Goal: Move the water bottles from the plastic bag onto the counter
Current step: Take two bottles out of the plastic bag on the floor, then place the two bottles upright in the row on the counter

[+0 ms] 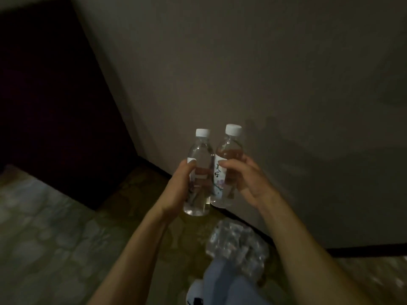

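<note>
Clear ribbed bottles (199,170), white-capped

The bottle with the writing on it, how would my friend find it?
Start at the big plain wall; two hands are raised before it, each gripping a white-capped water bottle. Look to the right hand. Its bottle shows dark characters on a white label, unlike the bottle in the left hand.

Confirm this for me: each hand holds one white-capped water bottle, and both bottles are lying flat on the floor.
Not quite. The left hand and right hand each grip a bottle, left bottle and right bottle, but the head view shows both held upright in the air, above the floor.
</note>
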